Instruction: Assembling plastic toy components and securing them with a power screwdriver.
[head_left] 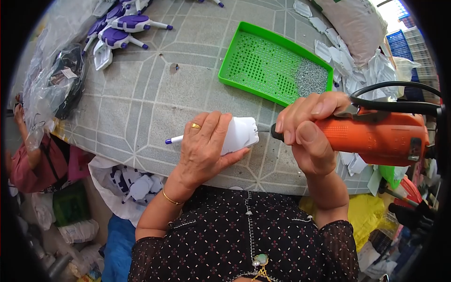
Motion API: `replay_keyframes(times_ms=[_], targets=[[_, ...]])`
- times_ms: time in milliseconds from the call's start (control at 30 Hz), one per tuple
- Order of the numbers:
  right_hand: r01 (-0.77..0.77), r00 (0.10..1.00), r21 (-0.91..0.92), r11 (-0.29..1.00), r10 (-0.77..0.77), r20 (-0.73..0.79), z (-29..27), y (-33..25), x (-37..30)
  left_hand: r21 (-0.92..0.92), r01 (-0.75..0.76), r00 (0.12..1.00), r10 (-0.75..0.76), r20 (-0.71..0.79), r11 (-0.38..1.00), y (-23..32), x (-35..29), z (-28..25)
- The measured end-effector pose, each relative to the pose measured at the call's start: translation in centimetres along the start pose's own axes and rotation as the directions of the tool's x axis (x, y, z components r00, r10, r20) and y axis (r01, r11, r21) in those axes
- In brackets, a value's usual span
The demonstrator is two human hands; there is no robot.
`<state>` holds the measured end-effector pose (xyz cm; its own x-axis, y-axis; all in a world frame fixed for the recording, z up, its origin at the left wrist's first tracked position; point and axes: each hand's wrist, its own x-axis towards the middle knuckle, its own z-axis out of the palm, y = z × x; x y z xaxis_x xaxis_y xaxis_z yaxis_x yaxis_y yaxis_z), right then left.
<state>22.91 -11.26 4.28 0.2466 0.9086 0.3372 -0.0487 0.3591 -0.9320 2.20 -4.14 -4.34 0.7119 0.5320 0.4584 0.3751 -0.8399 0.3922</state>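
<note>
My left hand (204, 145) is wrapped over a white plastic housing (242, 134), pressing it on the table. A thin white stem with a purple tip (174, 139) sticks out of it to the left. My right hand (312, 129) grips an orange electric screwdriver (371, 136) with a black nose, held level. Its thin bit points left and reaches the notched right end of the housing; I cannot tell whether a screw sits there. Behind my hands lies a green perforated tray (230, 77), with a heap of small silvery screws (311, 77) at its right end.
Purple-and-white plastic units (124, 30) are piled at the far left, beside clear plastic bags (40, 94). White plastic shells (343, 58) and a large sack (354, 23) lie far right. The screwdriver's black cable (399, 104) runs right. Another person (37, 162) is at the left edge.
</note>
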Motion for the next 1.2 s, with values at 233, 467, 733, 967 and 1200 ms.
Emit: replay_keyframes(times_ms=[233, 467, 733, 967, 1200], targets=[[-0.011, 1.0, 0.054, 0.999, 0.012, -0.026, 0.4, 0.3, 0.0, -0.012, 0.03, 1.0, -0.03, 0.002, 0.999, 0.2, 0.0, 0.0], [0.003, 0.999, -0.043, 0.999, -0.005, -0.04, 0.6, 0.6, -0.5, -0.009, 0.023, 1.0, -0.023, 0.0, 1.0, 0.0, 0.1, 0.0], [0.043, 0.999, 0.116, 0.992, -0.042, -0.01, 0.7, 1.4, -0.1, 0.023, 0.02, 1.0, -0.02, 0.019, 1.0, 0.1, 0.0, 0.2], [0.1, 0.986, -0.029, 0.995, -0.095, 0.137, 0.1, 2.3, 0.7, 0.054, -0.01, 1.0, 0.009, 0.024, 0.998, 0.0, 0.2, 0.5], [0.122, 0.99, -0.044, 0.992, -0.118, 0.083, -0.5, 3.2, 1.1, 0.072, -0.005, 0.999, 0.002, 0.049, 0.997, 0.5, 1.0, -0.4]])
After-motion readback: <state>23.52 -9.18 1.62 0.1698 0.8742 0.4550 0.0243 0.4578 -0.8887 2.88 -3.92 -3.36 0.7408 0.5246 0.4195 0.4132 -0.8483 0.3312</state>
